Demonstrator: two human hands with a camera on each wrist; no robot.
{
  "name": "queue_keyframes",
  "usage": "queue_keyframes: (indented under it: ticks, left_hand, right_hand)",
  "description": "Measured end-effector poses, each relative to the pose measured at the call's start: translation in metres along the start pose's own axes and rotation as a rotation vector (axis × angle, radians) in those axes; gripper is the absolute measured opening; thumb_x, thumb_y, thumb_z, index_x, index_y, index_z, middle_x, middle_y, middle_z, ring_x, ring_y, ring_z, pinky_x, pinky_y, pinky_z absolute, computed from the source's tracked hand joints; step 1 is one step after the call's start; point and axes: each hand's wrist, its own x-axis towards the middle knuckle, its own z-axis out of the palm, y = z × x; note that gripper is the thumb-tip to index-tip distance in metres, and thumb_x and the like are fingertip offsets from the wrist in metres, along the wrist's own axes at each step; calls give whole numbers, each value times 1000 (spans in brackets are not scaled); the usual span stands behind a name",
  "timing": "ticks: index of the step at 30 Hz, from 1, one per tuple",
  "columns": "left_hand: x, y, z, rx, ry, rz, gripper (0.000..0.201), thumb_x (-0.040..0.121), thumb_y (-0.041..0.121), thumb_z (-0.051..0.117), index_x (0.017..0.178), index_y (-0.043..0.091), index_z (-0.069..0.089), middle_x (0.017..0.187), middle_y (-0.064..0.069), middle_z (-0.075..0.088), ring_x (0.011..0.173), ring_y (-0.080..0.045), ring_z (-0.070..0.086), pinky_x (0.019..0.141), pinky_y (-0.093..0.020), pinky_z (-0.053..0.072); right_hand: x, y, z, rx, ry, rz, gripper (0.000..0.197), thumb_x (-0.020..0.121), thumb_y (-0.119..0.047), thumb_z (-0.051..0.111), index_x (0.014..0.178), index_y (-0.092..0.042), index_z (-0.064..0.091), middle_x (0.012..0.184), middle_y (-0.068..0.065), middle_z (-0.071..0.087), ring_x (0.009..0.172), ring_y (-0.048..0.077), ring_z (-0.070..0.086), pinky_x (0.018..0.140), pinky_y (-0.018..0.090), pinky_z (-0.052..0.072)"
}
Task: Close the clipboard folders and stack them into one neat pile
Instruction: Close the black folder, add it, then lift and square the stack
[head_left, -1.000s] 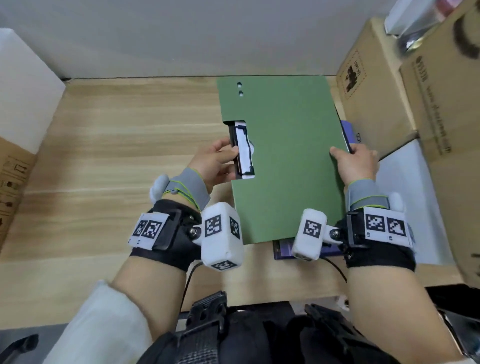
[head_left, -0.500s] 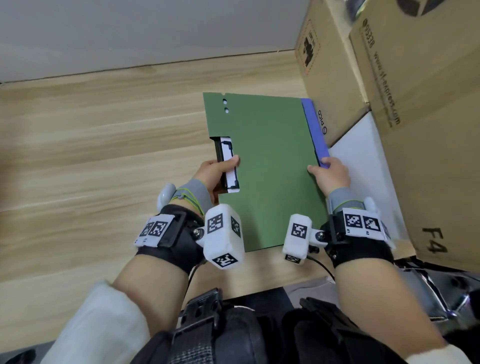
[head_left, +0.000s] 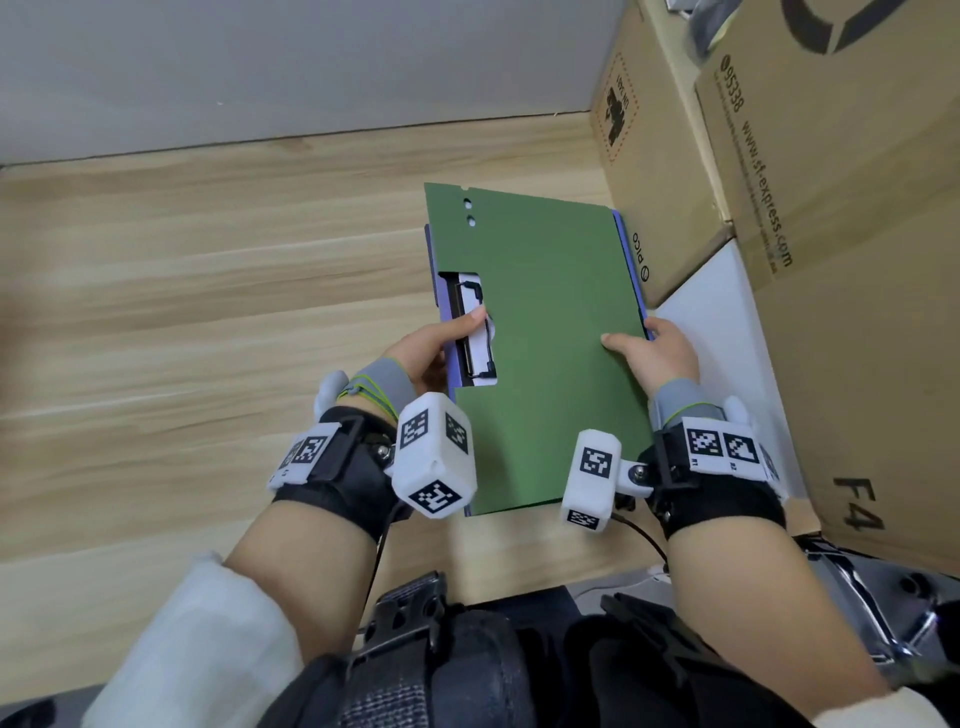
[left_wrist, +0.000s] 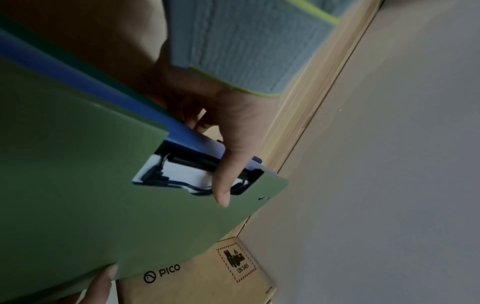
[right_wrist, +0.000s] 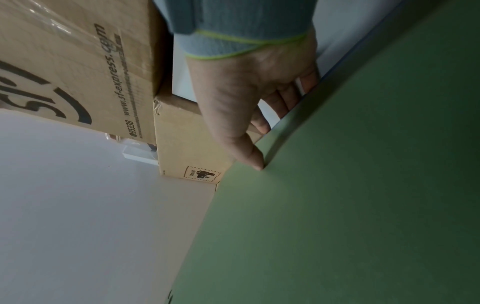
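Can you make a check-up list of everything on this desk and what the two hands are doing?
Surface: wooden desk, light grain.
Job's things: green folder closed, lying on a blue folder whose edges peek out both sides.
Clutter: nothing seen.
Grips: left hand pinches the stack's clip edge, thumb on the clip; right hand pinches the opposite edge.
Cables: a thin black cable hangs from the right wrist camera.
Surroundings: cardboard boxes at the right, grey wall behind.
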Motion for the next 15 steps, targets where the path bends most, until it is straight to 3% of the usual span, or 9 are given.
queue_keyframes:
  ticks: [3, 4, 7, 8, 12, 13, 15]
  left_hand:
    - [-5, 2, -2, 59, -19, 0, 7, 84, 18, 64, 83, 11, 66, 52, 0, 71, 43, -14, 67, 43, -23, 54]
    - [-7, 2, -4, 82, -5, 13, 6, 82, 13, 64, 87, 8, 65, 51, -2, 71, 41, -14, 66, 40, -22, 52]
    - [-10, 4, -19, 72, 59, 102, 15, 79, 4, 65, 94, 3, 63, 51, -2, 71, 41, -15, 66, 43, -24, 54]
    - [-12, 5, -26, 66, 68, 132, 20, 78, 2, 65, 98, 3, 61, 51, -2, 70, 42, -15, 66, 44, -26, 55]
    - [-30, 15, -58, 56, 65, 245, 48, 59, 0, 65, 106, 7, 57, 55, -1, 69, 43, -14, 65, 43, -26, 53]
    - [-37, 16, -67, 59, 69, 281, 50, 57, 0, 63, 106, 7, 56, 57, -1, 68, 43, -14, 65, 43, -25, 52]
    - [-47, 21, -83, 72, 73, 350, 50, 54, -4, 61, 103, 9, 54, 59, 0, 67, 44, -13, 65, 43, -25, 52]
  right_hand:
    - [3, -1, 2, 134, 1, 23, 69, 60, -44, 70, 122, -19, 56, 121, -6, 59, 110, 22, 59, 103, 45, 44]
    - [5, 0, 3, 182, 5, 47, 66, 60, -43, 71, 119, -14, 58, 119, 0, 62, 110, 25, 59, 103, 46, 44]
    - [5, 1, 14, 350, -50, 97, 30, 58, -36, 75, 75, -12, 66, 89, 8, 71, 94, 32, 67, 94, 50, 51]
    - [5, 1, 20, 395, -72, 113, 31, 55, -36, 77, 73, -13, 66, 88, 9, 71, 93, 31, 68, 93, 50, 52]
    - [8, -3, 55, 452, -168, 125, 101, 25, -61, 82, 110, -9, 65, 111, 9, 69, 101, 30, 67, 95, 47, 51]
    - [2, -8, 61, 473, -206, 128, 109, 21, -64, 83, 113, -9, 63, 112, 9, 69, 101, 30, 67, 95, 47, 51]
    - [-16, -26, 66, 552, -252, 104, 103, 27, -60, 86, 112, -7, 63, 110, 11, 71, 96, 30, 69, 90, 49, 54]
